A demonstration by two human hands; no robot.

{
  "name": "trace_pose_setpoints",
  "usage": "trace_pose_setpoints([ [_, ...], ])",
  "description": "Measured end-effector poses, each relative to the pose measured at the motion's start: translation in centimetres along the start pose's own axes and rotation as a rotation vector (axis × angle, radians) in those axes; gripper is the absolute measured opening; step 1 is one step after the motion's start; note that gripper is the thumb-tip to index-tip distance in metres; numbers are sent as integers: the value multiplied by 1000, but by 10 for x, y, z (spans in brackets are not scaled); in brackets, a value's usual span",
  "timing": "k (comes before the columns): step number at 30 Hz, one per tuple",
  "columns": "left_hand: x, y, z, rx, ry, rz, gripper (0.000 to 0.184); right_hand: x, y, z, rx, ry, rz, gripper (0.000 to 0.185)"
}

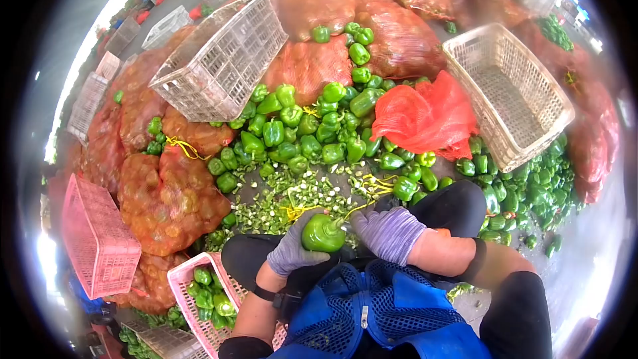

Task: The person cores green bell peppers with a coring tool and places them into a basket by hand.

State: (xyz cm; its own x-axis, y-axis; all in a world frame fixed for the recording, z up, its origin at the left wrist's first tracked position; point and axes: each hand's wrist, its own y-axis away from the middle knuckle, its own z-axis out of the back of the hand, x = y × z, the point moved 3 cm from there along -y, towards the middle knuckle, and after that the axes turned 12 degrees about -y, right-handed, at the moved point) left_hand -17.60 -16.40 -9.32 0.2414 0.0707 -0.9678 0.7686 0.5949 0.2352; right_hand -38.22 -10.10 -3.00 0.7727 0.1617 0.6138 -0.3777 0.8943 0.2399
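A green bell pepper (322, 234) rests in my left hand (291, 250), whose gloved fingers curl round it with the stem turned toward the right. My right hand (391, 233), also gloved, is closed just right of the stem. What it grips is hidden, though a thin yellow strand (359, 209) runs between this hand and the pepper's stem. Beyond both hands, cut green stems and cores (312, 189) litter the floor. A heap of whole green peppers (302, 126) lies behind these scraps.
A pink crate (178, 279) holding peppers stands by my left leg. Two white crates, one tilted left (229, 53) and one right (498, 103), flank the heap. Red mesh sacks (173, 199) surround the area. A loose red net (425, 116) lies on the peppers; more peppers (531, 189) spread right.
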Motion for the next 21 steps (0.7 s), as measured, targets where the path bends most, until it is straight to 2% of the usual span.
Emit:
trace_pose_setpoints([
  [4,-7,-3,-2,-124,-429,-99,85,-11,-7,-21,86,-137,-66,33],
  [10,1,-3,-16,-368,-941,-134,79,-20,-15,-45,146,-328,-177,35],
  [13,9,-2,-20,-405,-994,-133,80,-22,-16,-51,145,-331,-206,35],
  [21,7,-9,-14,-257,-1095,-30,71,-39,-22,-83,138,-487,-204,35],
])
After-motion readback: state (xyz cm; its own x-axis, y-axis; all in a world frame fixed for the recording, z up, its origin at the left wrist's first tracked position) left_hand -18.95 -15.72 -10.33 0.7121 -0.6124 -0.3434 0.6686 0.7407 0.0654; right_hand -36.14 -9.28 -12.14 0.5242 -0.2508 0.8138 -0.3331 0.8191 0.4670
